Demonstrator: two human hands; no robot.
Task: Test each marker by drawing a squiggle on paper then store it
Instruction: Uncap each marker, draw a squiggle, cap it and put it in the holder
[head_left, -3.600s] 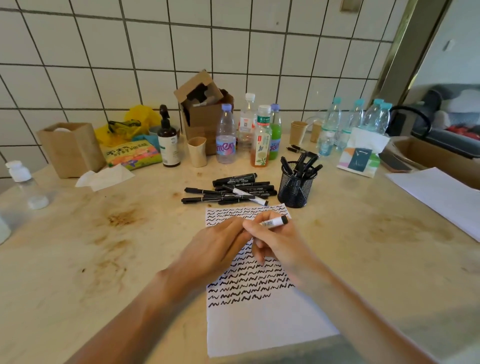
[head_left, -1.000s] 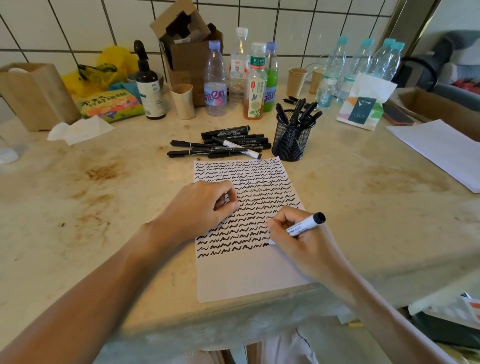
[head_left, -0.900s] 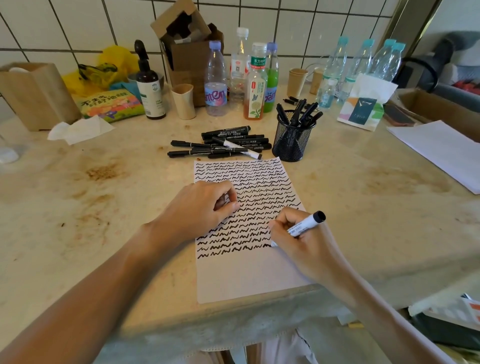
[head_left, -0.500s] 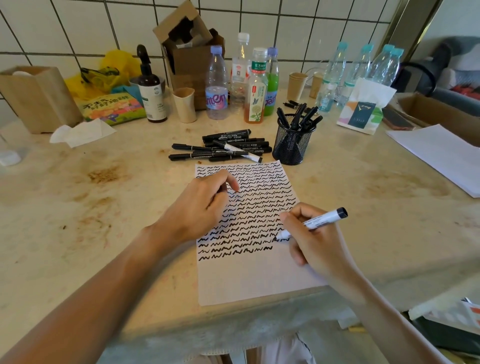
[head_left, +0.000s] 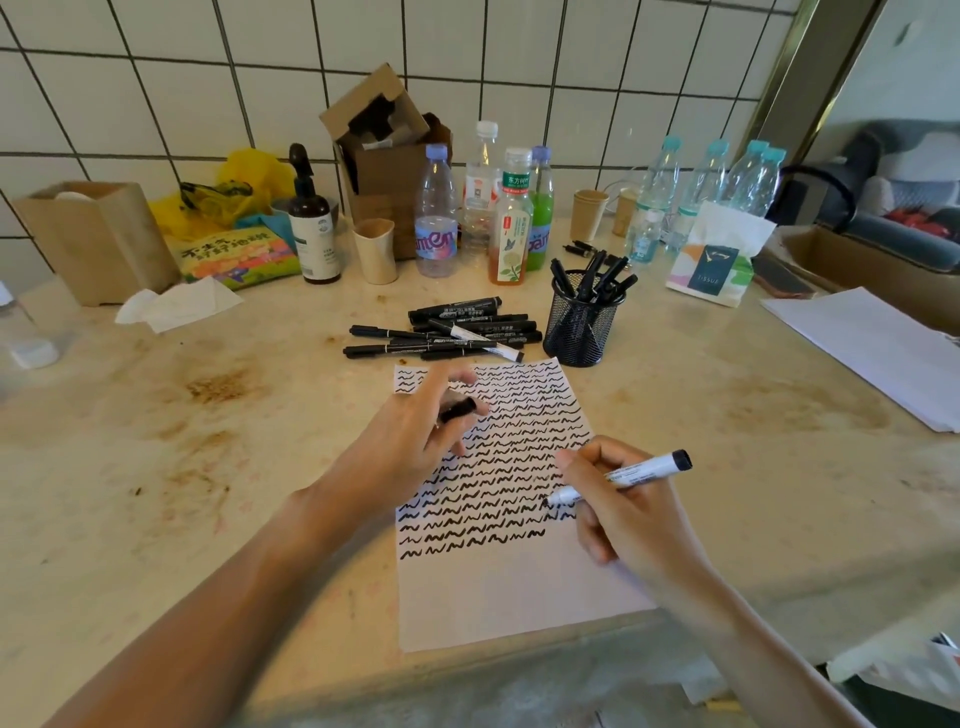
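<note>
The white-barrelled marker with a black end (head_left: 631, 475) lies in the right hand (head_left: 631, 512), whose fingers are curled round its barrel in a writing grip, the tip down at the right-hand edge of the white sheet of paper (head_left: 511, 592), touching or just above the end of a row of black squiggles near the bottom of the filled part. The left hand (head_left: 402, 452) hovers over or rests on the upper left of the sheet, with a small black cap (head_left: 457, 409) pinched between its fingers, the other fingers loosely bent and blurred. So the step in hand looks like the testing stroke itself, at or near its finish. Next, I judge, the cap has to meet the marker's tip and be pressed home, which calls for bringing both hands together squarely so the wet tip does not smear the fingers. Then the marker goes into the black wire-mesh pen cup (head_left: 582, 325), standing just beyond the sheet's far right corner and already holding several black markers. Left of the cup, just past the sheet's top edge, a loose pile of black markers (head_left: 447, 335) lies on the stained beige stone counter (head_left: 208, 467), apparently waiting to be tested.
</note>
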